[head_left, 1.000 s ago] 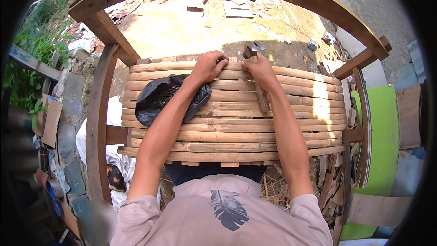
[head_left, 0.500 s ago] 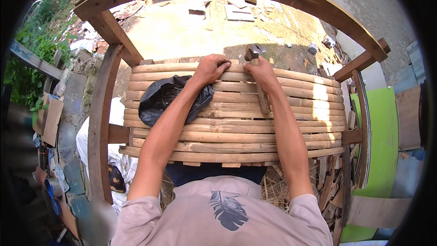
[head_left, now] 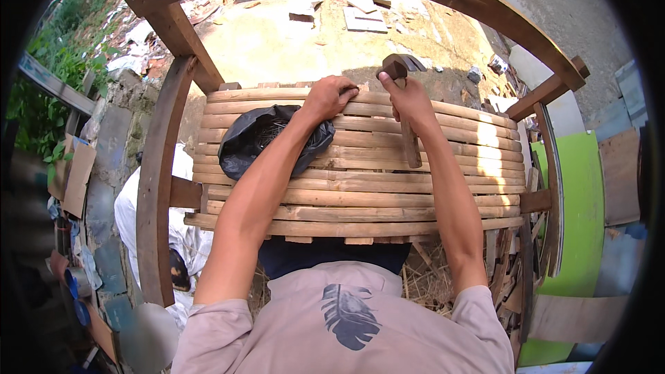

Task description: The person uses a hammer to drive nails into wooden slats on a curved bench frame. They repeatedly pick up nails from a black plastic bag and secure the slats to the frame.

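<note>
Right grip (head_left: 409, 100) clamped on hammer (head_left: 403, 90), left grip (head_left: 331, 97) closed at slats' (head_left: 360, 187) far edge.

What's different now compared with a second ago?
The right hand has lifted the hammer, so its head now stands a little higher above the far slat. The left hand stays pressed on the far edge of the bamboo slats, and the black bag has not moved.

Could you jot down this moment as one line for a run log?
left hand: pressing far bamboo slat | right hand: grip shut on hammer | black bag: lying on slats
</note>
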`<state>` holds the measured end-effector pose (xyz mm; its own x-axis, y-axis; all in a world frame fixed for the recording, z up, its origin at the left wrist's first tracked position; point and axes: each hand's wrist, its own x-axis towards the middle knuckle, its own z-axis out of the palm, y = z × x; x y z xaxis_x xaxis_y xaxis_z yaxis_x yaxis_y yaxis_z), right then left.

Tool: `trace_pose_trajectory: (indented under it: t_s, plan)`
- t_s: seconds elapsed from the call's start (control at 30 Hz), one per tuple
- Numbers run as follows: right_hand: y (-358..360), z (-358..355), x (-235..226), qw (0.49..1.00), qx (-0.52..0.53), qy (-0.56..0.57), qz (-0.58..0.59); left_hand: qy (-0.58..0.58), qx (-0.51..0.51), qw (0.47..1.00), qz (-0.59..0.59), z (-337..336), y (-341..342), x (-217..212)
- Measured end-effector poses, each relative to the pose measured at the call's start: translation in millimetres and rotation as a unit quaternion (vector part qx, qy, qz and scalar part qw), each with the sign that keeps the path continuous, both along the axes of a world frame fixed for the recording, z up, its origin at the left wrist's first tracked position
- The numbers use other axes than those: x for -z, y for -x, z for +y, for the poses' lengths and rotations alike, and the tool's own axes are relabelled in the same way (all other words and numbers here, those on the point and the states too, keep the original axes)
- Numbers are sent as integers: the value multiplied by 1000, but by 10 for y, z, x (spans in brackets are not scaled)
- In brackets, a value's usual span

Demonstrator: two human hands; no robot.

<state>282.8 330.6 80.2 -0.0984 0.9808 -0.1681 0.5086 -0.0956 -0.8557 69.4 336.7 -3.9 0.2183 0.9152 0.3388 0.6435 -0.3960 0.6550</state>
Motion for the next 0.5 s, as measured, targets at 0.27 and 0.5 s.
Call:
trace_pose_trajectory:
  t_s: [0.27,0.5]
  plan:
    - [69,-84,10,996,-2,49,79,31,-43,999,-10,70,26,46]
    - [181,-180,-48,996,-22,2,88,30,-32,999,-17,70,35,49]
